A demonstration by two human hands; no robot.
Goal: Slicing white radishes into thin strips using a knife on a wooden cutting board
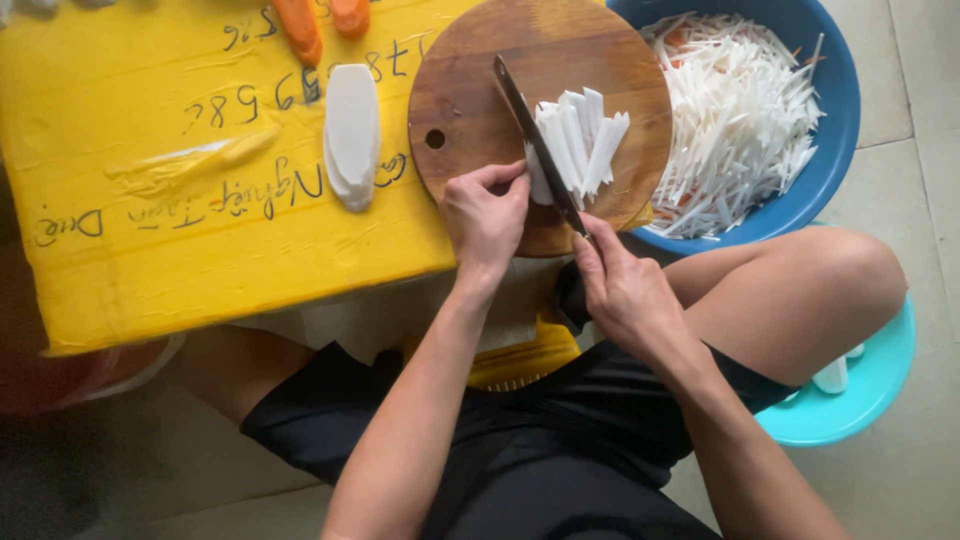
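1. White radish slices (pixel 575 150) sit stacked on the round wooden cutting board (pixel 480 90), centre-top of the frame, partly cut into sticks.
2. Left hand (pixel 487 215) has its fingers curled, pressing down on the near end of the stack.
3. Right hand (pixel 625 290) is wrapped tight round the knife (pixel 535 140) handle, blade lying across the slices.
4. They look stiff, crisp and wet, so probably slippery and light. I'd pin them flat from above, fingertips tucked back.
5. The blue basin (pixel 830 150) at upper right holds the cut sticks.

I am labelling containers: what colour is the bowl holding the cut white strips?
Blue; the bowl shows best in the head view.
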